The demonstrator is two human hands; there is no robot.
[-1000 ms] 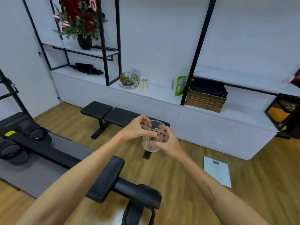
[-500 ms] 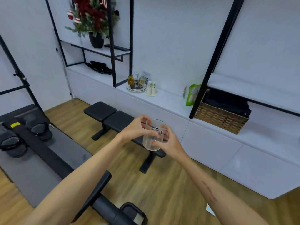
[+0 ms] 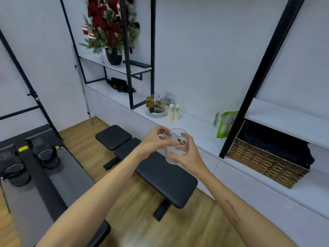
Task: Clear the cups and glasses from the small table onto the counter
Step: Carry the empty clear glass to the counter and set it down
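Clear glass (image 3: pixel 175 146), upright, held in mid-air between both hands, above the near end of the black bench (image 3: pixel 160 168) and short of the white counter (image 3: pixel 194 125). It looks empty, with dark marks printed on its side. Right hand (image 3: pixel 188 154) has its fingers (image 3: pixel 173 155) wrapped round the lower body and base, closed on the glass. Left hand (image 3: pixel 156 141) pinches the upper wall near the rim with fingertips, also on the glass.

Landmark is the counter: on it, beyond the glass, sit a plate of amber glasses (image 3: pixel 156 106) and just right of that a pair of white paper cups (image 3: pixel 173 113); further right is a green bag (image 3: pixel 226 125), then a wicker basket (image 3: pixel 267 161) in the recess. Bare counter top lies between the paper cups and the green bag.

Step in hand, as I judge it: carrying the glass to the counter. To do it well, keep it upright, let the right hand bear the weight, step round or lean over the bench, and set the base flat on the bare stretch, clear of the paper cups and back from the front edge. Release only once it sits flat. The small table is not in view.
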